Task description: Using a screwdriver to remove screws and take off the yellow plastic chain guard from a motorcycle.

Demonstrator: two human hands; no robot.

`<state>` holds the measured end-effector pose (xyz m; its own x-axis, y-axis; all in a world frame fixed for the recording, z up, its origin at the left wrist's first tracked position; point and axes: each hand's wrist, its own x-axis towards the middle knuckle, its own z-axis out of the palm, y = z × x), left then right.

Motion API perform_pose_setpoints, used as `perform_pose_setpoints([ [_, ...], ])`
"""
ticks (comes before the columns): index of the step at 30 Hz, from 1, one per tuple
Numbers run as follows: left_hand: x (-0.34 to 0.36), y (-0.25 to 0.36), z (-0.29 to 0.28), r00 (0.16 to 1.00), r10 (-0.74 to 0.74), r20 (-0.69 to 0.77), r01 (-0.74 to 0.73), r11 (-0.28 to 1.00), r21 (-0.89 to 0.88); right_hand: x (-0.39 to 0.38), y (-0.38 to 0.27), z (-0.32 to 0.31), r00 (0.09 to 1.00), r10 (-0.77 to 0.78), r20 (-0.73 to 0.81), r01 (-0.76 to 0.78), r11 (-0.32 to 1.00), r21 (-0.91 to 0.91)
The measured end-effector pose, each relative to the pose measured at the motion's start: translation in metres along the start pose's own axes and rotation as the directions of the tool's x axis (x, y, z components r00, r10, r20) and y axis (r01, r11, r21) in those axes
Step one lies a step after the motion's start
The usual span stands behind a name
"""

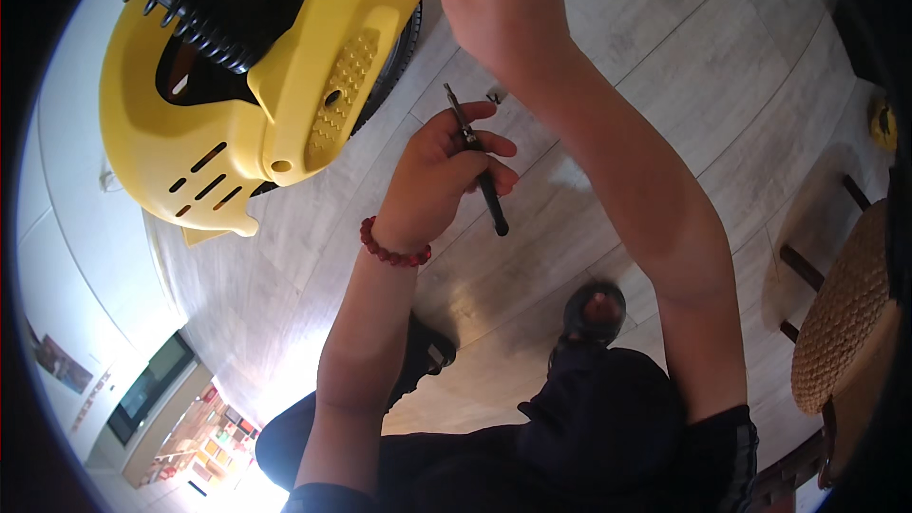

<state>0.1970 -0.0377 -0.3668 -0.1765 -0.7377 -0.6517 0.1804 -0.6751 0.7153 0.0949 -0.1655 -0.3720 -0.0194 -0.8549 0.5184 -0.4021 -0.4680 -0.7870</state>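
Note:
A slim screwdriver (492, 201) with a black handle and a metal shaft lies across my left hand (429, 171), its tip pointing up and away. The thumb and curled fingers hold it, and a red bead bracelet circles the wrist. My right hand (508, 2) is closed at the top edge, by the end of a yellow plastic arm (353, 14). Something small and dark shows at its fingertips, mostly cut off by the frame. The arm belongs to a yellow wheeled vehicle part with a mudguard (152, 157), a black tyre (407, 52) and a black coil spring (195, 14).
A small dark piece (496, 93) lies on the grey plank floor (655, 47) beyond my left hand. On the right stands a stool with a woven seat (841, 313). A yellow round object (883, 123) sits at the far right. My sandalled foot (597, 312) is below.

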Motion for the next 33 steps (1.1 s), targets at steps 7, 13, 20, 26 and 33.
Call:
perform_pose_setpoints([
  [7, -0.003, -0.001, -0.001, 0.999, -0.039, -0.024, 0.039, 0.999, 0.002, 0.005, 0.014, -0.009, 0.959, -0.278, 0.053, 0.279, 0.96, -0.004],
  [13, -0.007, -0.003, -0.002, 0.999, -0.039, -0.016, 0.038, 0.999, -0.022, 0.006, 0.025, -0.007, 0.948, -0.317, 0.005, 0.316, 0.946, 0.074],
  [20, -0.008, -0.001, -0.005, 0.998, -0.046, -0.037, 0.047, 0.999, 0.005, 0.0, 0.001, -0.002, 0.999, -0.028, -0.027, 0.03, 0.997, 0.073],
  [26, -0.005, -0.007, -0.007, 0.998, -0.052, -0.018, 0.052, 0.999, -0.003, 0.006, 0.008, -0.007, 0.994, -0.101, 0.036, 0.101, 0.995, 0.017],
  [33, -0.006, -0.011, -0.005, 0.997, -0.073, -0.031, 0.074, 0.997, 0.013, 0.011, 0.013, -0.022, 0.988, -0.056, 0.145, 0.03, 0.984, 0.175],
])
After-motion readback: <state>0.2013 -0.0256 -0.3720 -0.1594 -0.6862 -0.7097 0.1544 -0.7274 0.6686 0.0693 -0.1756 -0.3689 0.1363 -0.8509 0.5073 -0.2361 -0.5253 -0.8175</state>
